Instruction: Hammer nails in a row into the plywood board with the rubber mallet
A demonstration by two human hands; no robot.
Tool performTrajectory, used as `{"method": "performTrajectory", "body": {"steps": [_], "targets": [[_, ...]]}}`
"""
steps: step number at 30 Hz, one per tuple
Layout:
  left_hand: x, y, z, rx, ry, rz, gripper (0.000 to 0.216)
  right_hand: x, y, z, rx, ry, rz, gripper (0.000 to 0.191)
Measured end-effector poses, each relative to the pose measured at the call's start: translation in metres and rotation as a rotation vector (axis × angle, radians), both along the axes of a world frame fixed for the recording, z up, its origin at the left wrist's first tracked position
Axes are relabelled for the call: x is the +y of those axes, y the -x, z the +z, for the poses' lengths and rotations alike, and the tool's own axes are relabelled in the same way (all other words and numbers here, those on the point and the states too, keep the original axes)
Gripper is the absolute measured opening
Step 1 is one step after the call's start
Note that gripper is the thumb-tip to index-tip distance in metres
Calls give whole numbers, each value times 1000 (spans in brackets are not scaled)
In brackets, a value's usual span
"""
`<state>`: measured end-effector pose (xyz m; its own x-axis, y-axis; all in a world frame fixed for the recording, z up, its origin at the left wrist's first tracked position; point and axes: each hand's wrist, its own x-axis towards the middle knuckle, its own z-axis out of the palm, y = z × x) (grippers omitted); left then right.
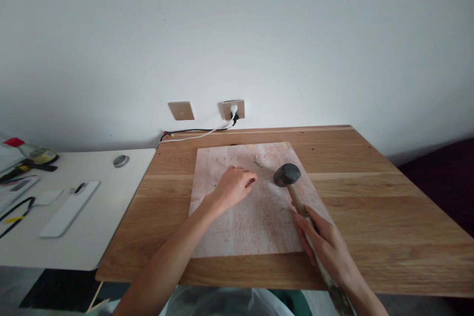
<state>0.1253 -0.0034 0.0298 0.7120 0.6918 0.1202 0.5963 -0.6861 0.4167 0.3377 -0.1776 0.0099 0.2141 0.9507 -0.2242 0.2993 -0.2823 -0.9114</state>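
Observation:
My right hand grips the wooden handle of a rubber mallet. Its dark head is over the right part of a pale plywood board. Above the board's middle, my left hand has its fingers curled together; whatever they may hold is hidden. Just beyond that hand, a couple of small metal nails show on the board, one seemingly upright and one lying. A row of small dark dots runs along the board's far part.
The board lies on a wooden table against the wall. A power socket has plugs and cables trailing left. On the white table at left are a phone, a tape roll and a bottle.

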Motion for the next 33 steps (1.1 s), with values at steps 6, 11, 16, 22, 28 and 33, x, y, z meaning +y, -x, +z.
{"method": "performTrajectory", "body": {"steps": [6,11,16,22,28,33], "targets": [[-2,-1,-2,-2,-7,3,11,0,-3,-6,-10,-20,5,43],[-2,0,-3,-17,7,17,12,0,-3,-6,-20,-22,24,43],[-2,0,-5,-7,0,13,9,0,-2,-4,-20,-22,17,44],[-2,0,-8,-16,-4,32,10,0,-1,-2,-6,-15,4,46],[-1,-1,-11,-31,14,58,8,-1,0,0,-1,11,4,44],[-1,-1,-10,-31,34,70,9,1,0,2,23,19,-13,45]]}}
